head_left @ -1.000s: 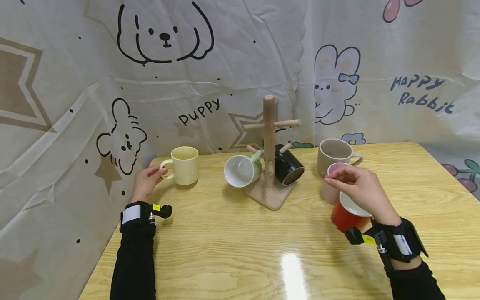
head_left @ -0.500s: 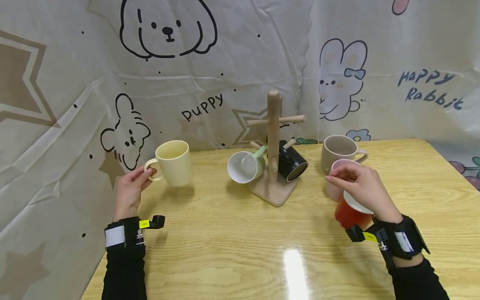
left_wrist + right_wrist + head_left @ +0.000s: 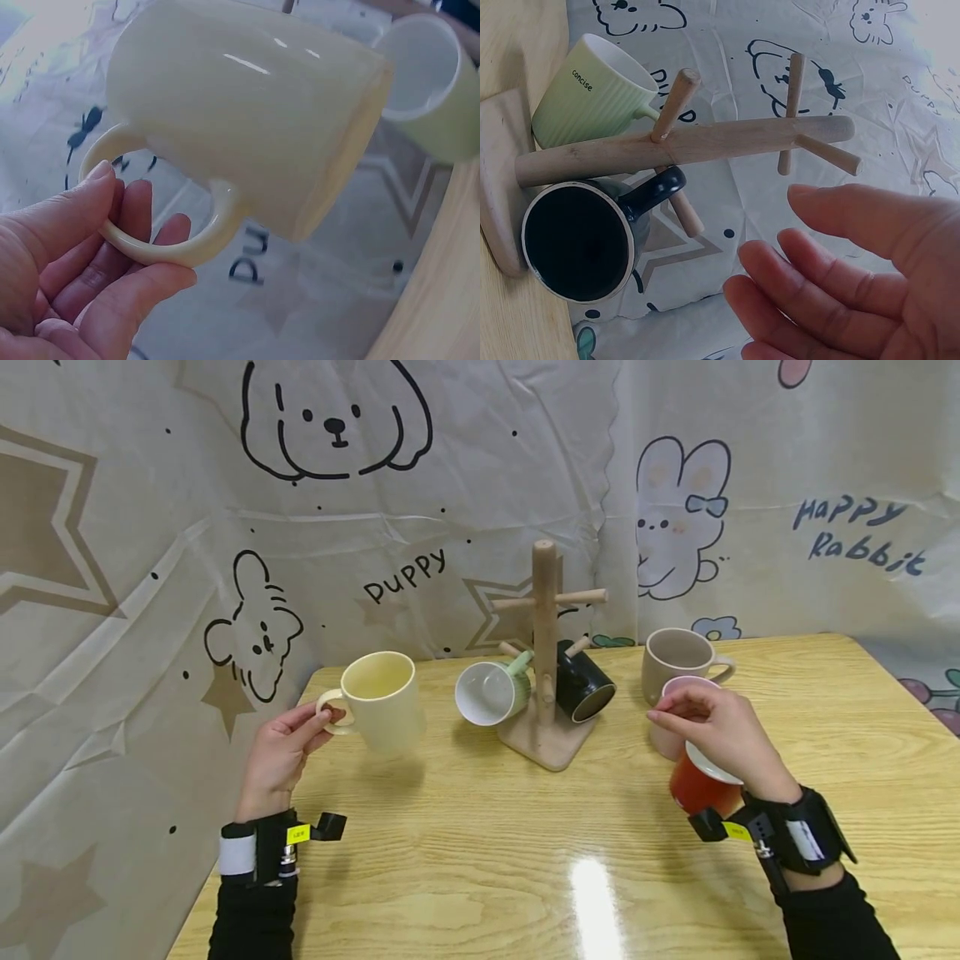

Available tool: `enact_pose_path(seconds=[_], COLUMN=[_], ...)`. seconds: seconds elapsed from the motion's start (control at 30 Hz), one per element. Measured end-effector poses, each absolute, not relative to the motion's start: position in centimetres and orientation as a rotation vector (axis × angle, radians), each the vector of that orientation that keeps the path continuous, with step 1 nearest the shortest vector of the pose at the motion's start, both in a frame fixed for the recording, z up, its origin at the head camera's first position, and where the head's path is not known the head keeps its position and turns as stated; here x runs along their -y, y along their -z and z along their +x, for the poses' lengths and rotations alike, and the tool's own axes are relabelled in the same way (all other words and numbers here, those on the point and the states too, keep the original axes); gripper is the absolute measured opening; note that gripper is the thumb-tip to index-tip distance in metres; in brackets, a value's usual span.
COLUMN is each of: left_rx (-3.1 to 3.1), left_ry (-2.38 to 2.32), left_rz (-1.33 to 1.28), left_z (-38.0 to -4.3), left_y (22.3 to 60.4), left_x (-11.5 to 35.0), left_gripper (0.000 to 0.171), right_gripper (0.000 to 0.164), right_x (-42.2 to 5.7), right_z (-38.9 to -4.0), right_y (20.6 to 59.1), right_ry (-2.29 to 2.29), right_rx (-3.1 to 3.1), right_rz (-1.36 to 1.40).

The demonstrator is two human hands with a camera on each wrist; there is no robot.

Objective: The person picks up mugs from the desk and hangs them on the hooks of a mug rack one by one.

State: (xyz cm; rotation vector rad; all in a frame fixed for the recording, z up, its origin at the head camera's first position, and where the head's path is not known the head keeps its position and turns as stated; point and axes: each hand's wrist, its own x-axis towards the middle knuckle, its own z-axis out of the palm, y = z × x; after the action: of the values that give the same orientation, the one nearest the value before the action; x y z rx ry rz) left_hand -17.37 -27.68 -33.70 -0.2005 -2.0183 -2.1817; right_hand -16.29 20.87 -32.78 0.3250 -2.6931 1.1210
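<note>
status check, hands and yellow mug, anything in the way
Left hand holds yellow mug by handle, clear of table. Right hand empty, near red mug. Green mug on rack, between yellow mug and post.

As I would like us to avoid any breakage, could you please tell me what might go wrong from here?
The left hand holds the yellow mug only by its handle, off the table, so the mug might tilt or slip. The green mug on the rack is to its right; a sideways move could bump it. The right hand hovers close to the pink mug and red mug, so lowering it carelessly might knock one.
</note>
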Motion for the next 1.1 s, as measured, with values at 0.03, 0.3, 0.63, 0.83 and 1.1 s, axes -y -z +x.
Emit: enact_pose_path(seconds=[0.03, 0.3, 0.63, 0.83, 1.1], left_rx=[2.025, 2.183, 2.300, 2.316, 2.381], left_ry=[2.190, 2.185, 2.217, 2.270, 2.287], left_rz=[-0.223, -0.242, -0.249, -0.303, -0.444], left_z=[-17.3, -16.9, -16.8, -17.0, -16.5], left_y=[33.6, 33.0, 32.7, 32.6, 32.7], left_x=[27.3, 23.7, 18.1, 14.9, 12.3], left_gripper=[0.022, 0.020, 0.027, 0.037, 0.034], right_gripper=[0.018, 0.019, 0.018, 0.020, 0.020], right_x=[-20.9, -20.9, -21.0, -21.0, -21.1], right_z=[-16.3, -16.1, -16.1, -16.1, -16.2], right_y=[32.8, 32.6, 32.4, 32.4, 32.4], right_ry=[-1.124, -1.125, -1.139, -1.157, -1.162], right_rx=[2.691, 2.701, 2.711, 2.723, 2.722], right_rz=[0.327, 0.324, 0.309, 0.287, 0.282])
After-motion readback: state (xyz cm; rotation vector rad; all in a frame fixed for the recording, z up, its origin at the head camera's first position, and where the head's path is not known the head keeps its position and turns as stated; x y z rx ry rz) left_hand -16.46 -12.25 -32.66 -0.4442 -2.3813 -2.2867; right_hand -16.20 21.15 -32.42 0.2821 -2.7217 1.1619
